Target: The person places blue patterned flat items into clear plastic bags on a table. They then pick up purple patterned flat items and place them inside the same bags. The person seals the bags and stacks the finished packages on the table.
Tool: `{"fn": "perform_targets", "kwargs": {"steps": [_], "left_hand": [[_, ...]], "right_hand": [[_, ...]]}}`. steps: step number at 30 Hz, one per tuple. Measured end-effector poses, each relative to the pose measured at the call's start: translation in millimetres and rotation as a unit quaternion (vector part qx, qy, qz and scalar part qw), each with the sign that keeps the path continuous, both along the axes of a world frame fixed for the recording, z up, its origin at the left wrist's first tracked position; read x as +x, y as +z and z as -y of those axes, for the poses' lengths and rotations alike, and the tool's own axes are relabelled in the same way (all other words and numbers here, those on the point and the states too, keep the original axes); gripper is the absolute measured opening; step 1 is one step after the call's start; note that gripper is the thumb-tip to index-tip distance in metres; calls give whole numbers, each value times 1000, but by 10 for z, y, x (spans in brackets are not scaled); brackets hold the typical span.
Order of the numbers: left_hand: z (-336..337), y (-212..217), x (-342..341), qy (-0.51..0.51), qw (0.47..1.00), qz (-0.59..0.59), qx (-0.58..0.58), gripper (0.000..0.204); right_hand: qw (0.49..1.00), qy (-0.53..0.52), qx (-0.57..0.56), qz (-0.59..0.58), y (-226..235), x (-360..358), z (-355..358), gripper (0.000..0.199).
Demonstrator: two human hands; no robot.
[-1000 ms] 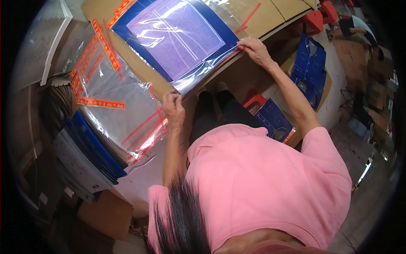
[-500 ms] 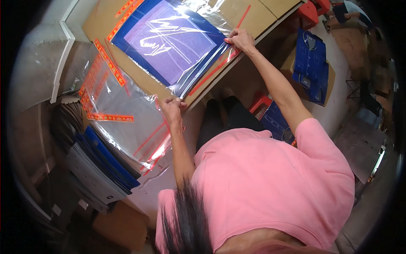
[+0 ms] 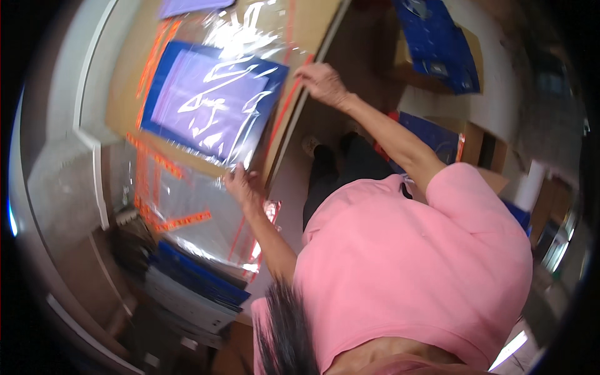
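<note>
A clear plastic bag (image 3: 240,47) with red strips lies on the brown work surface. Inside or beneath its shiny film is a blue flat piece (image 3: 164,75) with a light purple sheet (image 3: 209,103) on it. At the bag's right edge my right hand (image 3: 324,83) has its fingers closed on the film by a red strip (image 3: 289,103). My left hand (image 3: 244,187) is at the near corner of the blue piece, fingers parted and touching the film. Glare hides part of the purple sheet.
More clear bags (image 3: 200,194) with orange-red patterned strips lie at the near left. A stack of grey and blue flat pieces (image 3: 194,287) stands below them. Another purple piece (image 3: 194,5) shows at the far edge. Blue pieces (image 3: 437,50) rest on a cardboard box at right.
The view has shifted, and a second purple piece now shows at the far edge. My left fingers have loosened from a pinch. My right hand remains at the bag's right edge.
</note>
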State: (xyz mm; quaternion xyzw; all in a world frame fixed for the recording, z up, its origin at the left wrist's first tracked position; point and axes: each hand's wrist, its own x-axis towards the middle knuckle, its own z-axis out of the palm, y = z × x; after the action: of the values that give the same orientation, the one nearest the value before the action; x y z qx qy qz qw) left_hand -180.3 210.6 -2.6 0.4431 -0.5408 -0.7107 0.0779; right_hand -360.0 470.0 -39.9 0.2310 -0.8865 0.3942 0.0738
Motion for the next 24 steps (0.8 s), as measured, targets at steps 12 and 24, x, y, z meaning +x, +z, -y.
{"fn": "perform_targets", "kwargs": {"steps": [12, 24], "left_hand": [[-1477, 2149, -300, -130, 861, -256, -421, 24], [-3536, 1921, -457, -650, 575, -469, -164, 45]], "right_hand": [[987, -82, -121, 64, 1306, 1211, -439, 83], [923, -329, -190, 52, 809, 2108, -2326, 49]]}}
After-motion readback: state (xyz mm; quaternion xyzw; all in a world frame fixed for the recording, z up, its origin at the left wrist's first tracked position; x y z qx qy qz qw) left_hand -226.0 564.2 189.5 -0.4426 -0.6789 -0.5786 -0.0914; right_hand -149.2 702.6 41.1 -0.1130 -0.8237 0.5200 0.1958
